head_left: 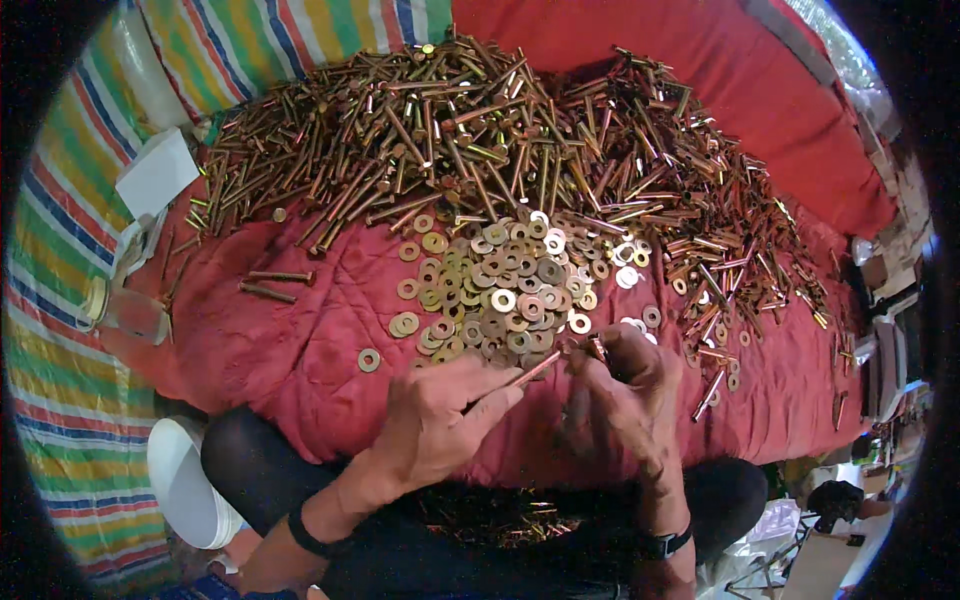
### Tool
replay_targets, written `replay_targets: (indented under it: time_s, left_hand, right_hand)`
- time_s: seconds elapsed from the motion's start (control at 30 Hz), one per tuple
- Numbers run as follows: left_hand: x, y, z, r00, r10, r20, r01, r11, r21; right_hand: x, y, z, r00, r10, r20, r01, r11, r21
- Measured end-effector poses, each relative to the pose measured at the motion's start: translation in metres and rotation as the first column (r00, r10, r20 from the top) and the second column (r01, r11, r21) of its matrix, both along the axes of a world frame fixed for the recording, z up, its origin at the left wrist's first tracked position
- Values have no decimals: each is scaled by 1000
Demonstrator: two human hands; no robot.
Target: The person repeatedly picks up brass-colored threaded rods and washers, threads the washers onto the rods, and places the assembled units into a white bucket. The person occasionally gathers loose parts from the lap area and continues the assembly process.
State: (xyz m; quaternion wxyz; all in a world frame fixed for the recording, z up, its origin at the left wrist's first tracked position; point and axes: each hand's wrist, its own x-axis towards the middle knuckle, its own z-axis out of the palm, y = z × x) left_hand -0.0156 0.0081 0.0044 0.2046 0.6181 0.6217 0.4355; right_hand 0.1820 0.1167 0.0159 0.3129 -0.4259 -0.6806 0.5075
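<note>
My left hand (450, 405) is closed around a coppery bolt (536, 369), whose shank points up and right toward my other hand. The fingers of my right hand (635, 380) pinch close to the bolt's tip. A small shiny metal piece (598, 348) shows between them, too covered to name. Just beyond both hands lies a heap of flat round washers (510, 280), brassy and silver. Behind it a large pile of long bolts (430, 140) stretches across and down the right side.
Red cloth (240, 350) lies under everything. Two loose bolts (275, 277) and a single washer (369, 360) rest left of the heap. A white bucket (180, 485) stands by my left knee, a white box (158, 172) at far left. More bolts (500, 515) lie between my legs.
</note>
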Motion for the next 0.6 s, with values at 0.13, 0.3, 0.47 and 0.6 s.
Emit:
replay_targets:
  time_s: [0.13, 0.3, 0.47, 0.6]
  left_hand:
    - [2, 2, -3, 987, 12, -157, -2, 998, 63]
    - [2, 5, -8, 917, 45, -396, 39, 979, 202]
    - [4, 5, -9, 997, -7, -72, 19, 986, 165]
    - [14, 0, -7, 977, -105, 183, 100, 994, 38]
  right_hand:
    - [-2, -2, -9, 998, 56, -17, -54, 995, 89]
    - [-18, -9, -7, 977, 153, 146, -210, 791, 574]
    - [-20, -3, 4, 996, -57, 75, -13, 710, 705]
    - [-24, 10, -9, 528, -259, -809, -17, 949, -315]
